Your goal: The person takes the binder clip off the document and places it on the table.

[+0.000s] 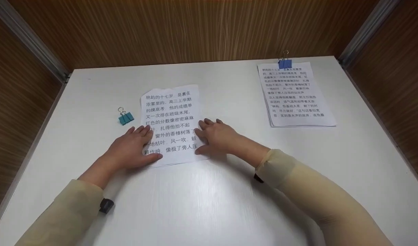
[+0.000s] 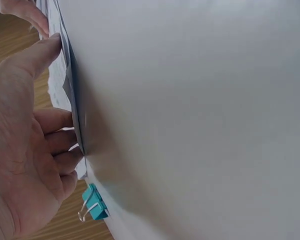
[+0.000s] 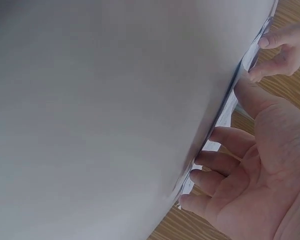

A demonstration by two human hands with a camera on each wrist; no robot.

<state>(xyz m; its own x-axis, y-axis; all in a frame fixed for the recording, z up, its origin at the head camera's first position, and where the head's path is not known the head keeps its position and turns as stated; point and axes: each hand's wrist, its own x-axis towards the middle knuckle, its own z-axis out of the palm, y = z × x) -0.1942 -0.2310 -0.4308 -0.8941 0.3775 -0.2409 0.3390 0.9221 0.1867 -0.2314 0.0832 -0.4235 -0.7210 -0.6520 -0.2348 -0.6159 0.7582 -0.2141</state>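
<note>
A small stack of printed paper sheets [image 1: 171, 118] lies on the table left of the middle, its top left corner uneven. My left hand [image 1: 130, 150] rests along the stack's left edge, its thumb over the lower left part of the print. On the opposite side, my right hand [image 1: 217, 138] touches the right edge with relaxed fingers. In the left wrist view the fingertips [image 2: 67, 160] meet the sheets' edge, where one sheet bulges away. The right wrist view shows the right fingertips [image 3: 202, 157] lined up along the other edge. A teal binder clip [image 1: 126, 118] lies beyond my left hand.
At the back right lies a second stack of printed sheets [image 1: 299, 99], with a blue binder clip [image 1: 285, 64] on its top edge. The white table [image 1: 202, 205] is bordered by wood-grain panels [image 1: 181, 30] at the back and sides.
</note>
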